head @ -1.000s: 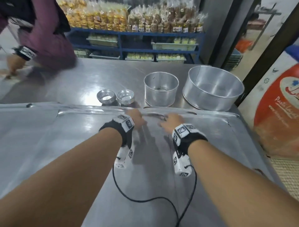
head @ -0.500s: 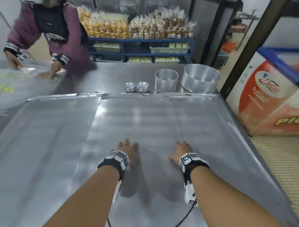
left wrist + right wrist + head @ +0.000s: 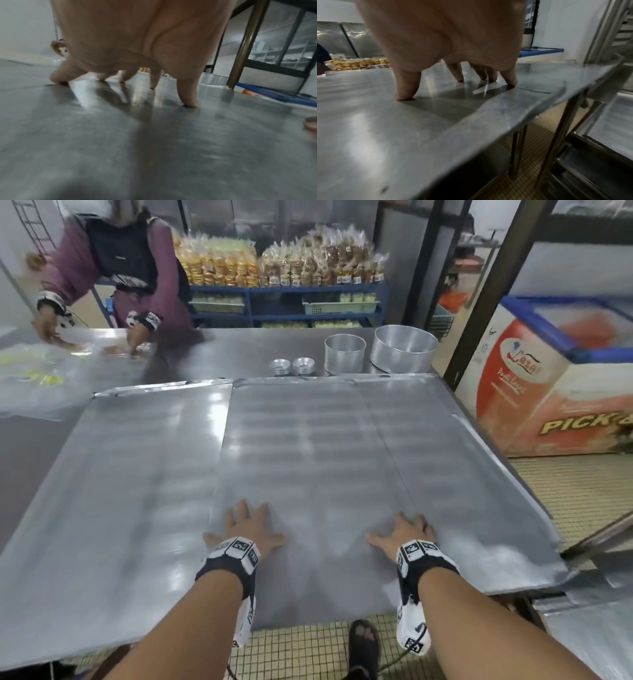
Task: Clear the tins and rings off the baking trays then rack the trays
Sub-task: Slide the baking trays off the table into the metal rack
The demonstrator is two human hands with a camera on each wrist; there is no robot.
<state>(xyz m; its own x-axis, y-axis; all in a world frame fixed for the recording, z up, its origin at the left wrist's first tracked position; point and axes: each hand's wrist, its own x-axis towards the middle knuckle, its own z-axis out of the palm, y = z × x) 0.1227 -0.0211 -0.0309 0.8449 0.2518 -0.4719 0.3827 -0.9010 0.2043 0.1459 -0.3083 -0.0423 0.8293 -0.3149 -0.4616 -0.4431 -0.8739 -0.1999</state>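
Note:
A large bare baking tray (image 3: pixel 308 453) lies on the steel table with its near end overhanging the tiled floor. My left hand (image 3: pixel 245 525) and right hand (image 3: pixel 402 530) press flat on the near end, fingers spread. The wrist views show the left fingertips (image 3: pixel 188 100) and the right fingertips (image 3: pixel 406 94) touching the metal. A second tray (image 3: pixel 137 474) lies beside it on the left. Behind the trays stand two small fluted tins (image 3: pixel 280 367) (image 3: pixel 303 365), a ring (image 3: pixel 344 354) and a wide round tin (image 3: pixel 404 349).
Another person (image 3: pixel 120 268) handles clear plastic (image 3: pixel 30 378) at the table's far left. A chest freezer (image 3: pixel 548 378) stands to the right. A metal rack frame (image 3: pixel 599 135) is close at my right. Shelves of bagged goods (image 3: pixel 284 268) line the back. My foot (image 3: pixel 364 642) shows below the tray.
Both hands have come back from the tray's far edge to its near end, staying flat on it. The tray's near end now sticks out past the table over the floor.

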